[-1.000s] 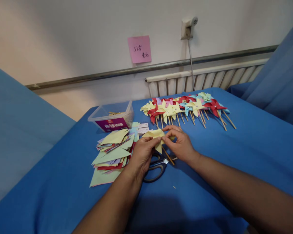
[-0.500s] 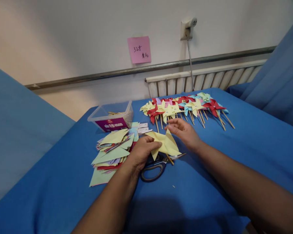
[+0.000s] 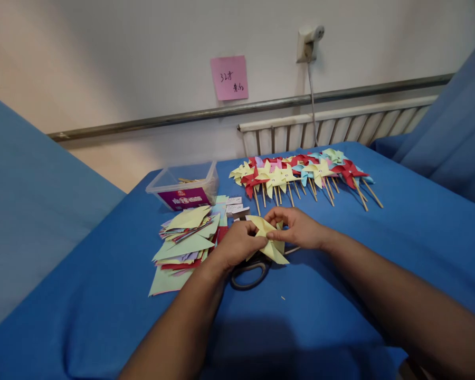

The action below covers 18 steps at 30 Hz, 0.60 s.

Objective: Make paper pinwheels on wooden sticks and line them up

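Observation:
A pale yellow paper pinwheel is held between both hands above the blue-covered table. My left hand pinches it from the left, thumb near its middle. My right hand grips a blade from the right, its thumb also close to the centre. Any pin or stick at the pinwheel's centre is hidden by my fingers. Under the pinwheel lie scissors with dark handles, their blades mostly covered. To the left of my left hand is a stack of cut coloured paper.
A clear plastic box with a purple label and thin sticks stands at the back left. Several finished pinwheels on sticks lie at the back. Small white cards rest behind my left hand. Blue curtains hang at both sides.
My right hand has come down and left from beside the pinwheel and now pinches it. One blade has been folded towards the middle. The view has shifted slightly.

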Available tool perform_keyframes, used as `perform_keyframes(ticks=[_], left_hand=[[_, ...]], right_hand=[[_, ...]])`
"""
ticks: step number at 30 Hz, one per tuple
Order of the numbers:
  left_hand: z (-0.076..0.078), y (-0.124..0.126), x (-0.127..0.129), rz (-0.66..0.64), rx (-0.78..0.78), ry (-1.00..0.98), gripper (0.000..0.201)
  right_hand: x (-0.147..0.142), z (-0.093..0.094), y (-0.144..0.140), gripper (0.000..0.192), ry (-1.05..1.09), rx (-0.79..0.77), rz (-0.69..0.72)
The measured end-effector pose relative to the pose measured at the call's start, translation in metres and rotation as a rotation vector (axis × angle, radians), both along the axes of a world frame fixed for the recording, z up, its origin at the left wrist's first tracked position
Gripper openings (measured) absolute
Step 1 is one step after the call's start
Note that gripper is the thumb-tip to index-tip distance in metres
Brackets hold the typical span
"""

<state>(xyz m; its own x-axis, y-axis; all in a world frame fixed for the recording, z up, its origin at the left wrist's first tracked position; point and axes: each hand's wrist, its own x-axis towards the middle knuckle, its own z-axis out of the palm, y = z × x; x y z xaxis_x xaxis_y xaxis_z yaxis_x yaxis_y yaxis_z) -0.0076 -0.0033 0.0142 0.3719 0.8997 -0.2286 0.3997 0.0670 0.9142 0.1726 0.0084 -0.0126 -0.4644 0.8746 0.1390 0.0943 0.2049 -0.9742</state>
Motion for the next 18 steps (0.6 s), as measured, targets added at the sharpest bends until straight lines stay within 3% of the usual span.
perform_keyframes(ticks=[4,7,12,18], left_hand=[[-0.005,0.002,0.003,0.219,0.085,-0.02,0.014],[-0.008,0.001,0.007,0.377,0.023,-0.256,0.025],[-0.011,0.0,0.012,0.367,-0.2,-0.649,0.037],[-0.017,0.001,0.016,0.402,-0.207,-0.7,0.029]], right_hand=[[-0.012,-0.009,0.002,0.024,0.099,-0.008,-0.205],[-0.022,-0.015,0.001,0.03,0.251,-0.079,-0.381],[-0.031,-0.016,-0.004,0.036,0.446,-0.129,-0.527],[-0.034,-0.017,-0.005,0.035,0.486,-0.092,-0.613]])
